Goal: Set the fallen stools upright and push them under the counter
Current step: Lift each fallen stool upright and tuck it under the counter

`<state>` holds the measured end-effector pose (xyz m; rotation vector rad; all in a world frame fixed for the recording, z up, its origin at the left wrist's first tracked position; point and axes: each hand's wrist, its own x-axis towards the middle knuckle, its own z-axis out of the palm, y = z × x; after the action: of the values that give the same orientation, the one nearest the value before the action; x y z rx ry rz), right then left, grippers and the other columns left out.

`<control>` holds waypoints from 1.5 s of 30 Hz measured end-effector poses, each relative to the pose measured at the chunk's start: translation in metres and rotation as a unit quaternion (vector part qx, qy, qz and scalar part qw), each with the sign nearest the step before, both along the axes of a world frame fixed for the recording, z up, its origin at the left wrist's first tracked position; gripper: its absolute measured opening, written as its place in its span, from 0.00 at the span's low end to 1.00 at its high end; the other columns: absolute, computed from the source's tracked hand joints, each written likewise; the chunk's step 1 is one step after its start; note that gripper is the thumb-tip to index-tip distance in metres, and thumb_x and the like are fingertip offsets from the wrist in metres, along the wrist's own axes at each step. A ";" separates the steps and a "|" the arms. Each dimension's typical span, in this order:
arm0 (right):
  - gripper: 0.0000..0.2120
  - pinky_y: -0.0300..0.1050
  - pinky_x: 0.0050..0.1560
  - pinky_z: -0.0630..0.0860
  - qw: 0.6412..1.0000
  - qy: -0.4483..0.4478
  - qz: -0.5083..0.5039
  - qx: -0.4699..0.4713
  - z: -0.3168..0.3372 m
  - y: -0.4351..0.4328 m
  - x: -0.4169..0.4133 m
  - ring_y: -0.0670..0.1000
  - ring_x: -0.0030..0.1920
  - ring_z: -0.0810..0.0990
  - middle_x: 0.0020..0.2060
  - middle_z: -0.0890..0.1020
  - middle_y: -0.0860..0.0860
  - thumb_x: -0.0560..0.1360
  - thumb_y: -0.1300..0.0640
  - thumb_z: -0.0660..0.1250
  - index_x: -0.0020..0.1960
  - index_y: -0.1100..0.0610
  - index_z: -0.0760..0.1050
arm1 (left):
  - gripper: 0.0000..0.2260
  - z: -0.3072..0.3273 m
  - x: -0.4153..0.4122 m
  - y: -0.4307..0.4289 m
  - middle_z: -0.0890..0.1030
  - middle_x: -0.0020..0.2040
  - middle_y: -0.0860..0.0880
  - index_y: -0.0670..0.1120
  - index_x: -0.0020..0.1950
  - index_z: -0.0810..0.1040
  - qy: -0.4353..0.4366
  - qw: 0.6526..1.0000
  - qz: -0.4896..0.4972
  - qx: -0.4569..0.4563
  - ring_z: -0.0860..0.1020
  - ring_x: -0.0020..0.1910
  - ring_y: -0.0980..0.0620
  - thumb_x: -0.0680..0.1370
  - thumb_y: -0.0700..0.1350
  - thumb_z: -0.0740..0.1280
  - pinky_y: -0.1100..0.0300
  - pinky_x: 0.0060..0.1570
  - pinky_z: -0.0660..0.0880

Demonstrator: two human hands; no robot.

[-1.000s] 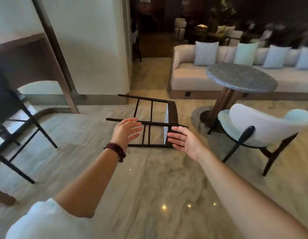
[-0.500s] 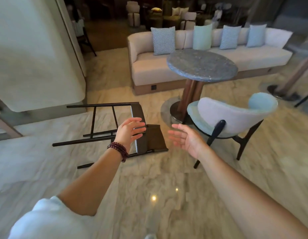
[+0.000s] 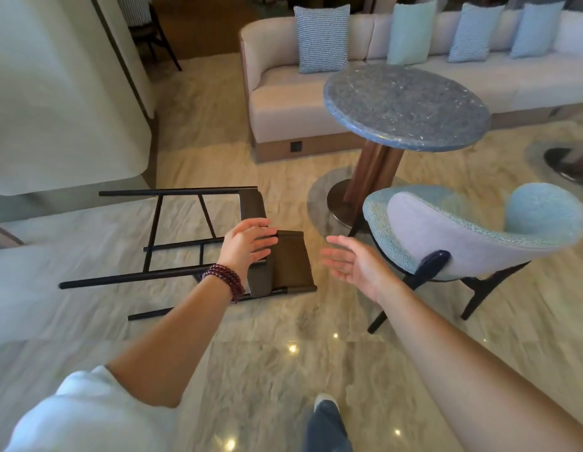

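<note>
Polished marble floor (image 3: 267,353) carries the fallen stool (image 3: 291,262), which lies on its side with its long axis running left to right. Its thin dark legs point left and its brown seat is at the right end. The left hand (image 3: 247,246) is over the seat, fingers straight and slightly spread; whether they touch it I cannot tell. Right of the stool and apart from it, the right hand (image 3: 352,265) has its fingers straight and close together. Further right stands a pale blue armchair (image 3: 463,230). Beyond the stool are a round stone table (image 3: 404,106) and a beige sofa (image 3: 283,102).
</note>
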<state>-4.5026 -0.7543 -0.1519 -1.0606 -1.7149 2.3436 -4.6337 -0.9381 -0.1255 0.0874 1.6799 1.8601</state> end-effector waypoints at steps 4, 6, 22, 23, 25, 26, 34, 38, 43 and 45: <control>0.14 0.49 0.57 0.75 0.999 -0.020 0.027 -0.003 -0.017 0.054 -0.040 0.53 0.52 0.84 0.50 0.85 0.53 0.79 0.49 0.61 0.60 0.53 0.78 | 0.08 -0.018 -0.030 0.042 0.83 0.50 0.46 0.45 0.55 0.78 -0.012 0.999 0.033 0.000 0.82 0.50 0.48 0.79 0.39 0.61 0.55 0.53 0.77; 0.14 0.50 0.57 0.76 0.999 -0.029 0.042 0.000 -0.025 0.076 -0.059 0.53 0.53 0.83 0.50 0.86 0.52 0.80 0.49 0.60 0.59 0.53 0.78 | 0.08 -0.028 -0.045 0.058 0.83 0.50 0.45 0.45 0.55 0.78 -0.021 0.999 0.048 0.000 0.82 0.50 0.48 0.79 0.39 0.61 0.55 0.51 0.78; 0.13 0.50 0.57 0.77 0.992 -0.118 0.033 -0.020 -0.153 0.191 -0.227 0.52 0.53 0.83 0.49 0.86 0.51 0.78 0.49 0.63 0.60 0.52 0.77 | 0.10 -0.150 -0.201 0.180 0.81 0.56 0.41 0.43 0.57 0.77 -0.087 0.993 0.047 -0.067 0.80 0.55 0.45 0.79 0.39 0.62 0.51 0.58 0.75; 0.13 0.50 0.57 0.76 0.992 -0.124 0.028 -0.024 -0.169 0.197 -0.236 0.52 0.53 0.83 0.49 0.86 0.51 0.79 0.49 0.63 0.59 0.52 0.78 | 0.09 -0.163 -0.210 0.188 0.81 0.55 0.41 0.43 0.57 0.78 -0.092 0.992 0.045 -0.071 0.80 0.55 0.45 0.79 0.39 0.62 0.50 0.58 0.75; 0.12 0.51 0.58 0.75 0.989 -0.141 0.018 -0.031 -0.204 0.211 -0.253 0.51 0.54 0.83 0.49 0.86 0.50 0.79 0.49 0.62 0.59 0.51 0.78 | 0.09 -0.192 -0.228 0.207 0.82 0.54 0.41 0.44 0.55 0.78 -0.105 0.990 0.041 -0.079 0.80 0.55 0.44 0.78 0.38 0.61 0.50 0.58 0.75; 0.12 0.51 0.58 0.75 0.988 -0.150 0.010 -0.035 -0.223 0.218 -0.260 0.51 0.53 0.83 0.48 0.86 0.50 0.79 0.49 0.62 0.58 0.51 0.78 | 0.09 -0.208 -0.236 0.217 0.82 0.54 0.42 0.45 0.54 0.78 -0.110 0.990 0.039 -0.082 0.80 0.55 0.44 0.78 0.38 0.61 0.50 0.58 0.75; 0.08 0.47 0.53 0.74 0.972 -0.230 -0.022 -0.037 -0.418 0.265 -0.299 0.50 0.52 0.81 0.51 0.83 0.52 0.79 0.53 0.61 0.53 0.49 0.78 | 0.08 -0.392 -0.276 0.293 0.82 0.53 0.44 0.48 0.49 0.80 -0.137 0.980 0.057 -0.129 0.79 0.56 0.47 0.78 0.39 0.63 0.49 0.58 0.73; 0.09 0.47 0.52 0.76 0.964 -0.264 -0.003 -0.024 -0.532 0.285 -0.322 0.54 0.55 0.80 0.56 0.81 0.58 0.79 0.56 0.61 0.57 0.53 0.76 | 0.08 -0.505 -0.285 0.324 0.81 0.56 0.47 0.48 0.52 0.79 -0.140 0.973 0.068 -0.169 0.77 0.56 0.51 0.78 0.39 0.62 0.53 0.58 0.73; 0.07 0.46 0.52 0.74 0.962 -0.271 0.032 -0.005 -0.642 0.309 -0.358 0.54 0.56 0.78 0.56 0.80 0.56 0.79 0.55 0.62 0.54 0.54 0.76 | 0.06 -0.615 -0.308 0.352 0.79 0.57 0.48 0.51 0.49 0.79 -0.121 0.964 0.045 -0.232 0.76 0.58 0.52 0.77 0.41 0.64 0.56 0.56 0.72; 0.05 0.47 0.51 0.73 0.961 -0.272 0.041 0.011 -0.676 0.318 -0.371 0.54 0.54 0.78 0.54 0.80 0.57 0.78 0.55 0.63 0.51 0.55 0.76 | 0.08 -0.649 -0.319 0.361 0.78 0.57 0.49 0.49 0.54 0.78 -0.101 0.962 0.018 -0.252 0.76 0.53 0.54 0.78 0.41 0.64 0.61 0.50 0.71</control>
<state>-4.8738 -0.4366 -0.8277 -1.7922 -1.9644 2.1999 -4.9529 -0.5776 -0.7742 -0.3332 1.9575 1.3585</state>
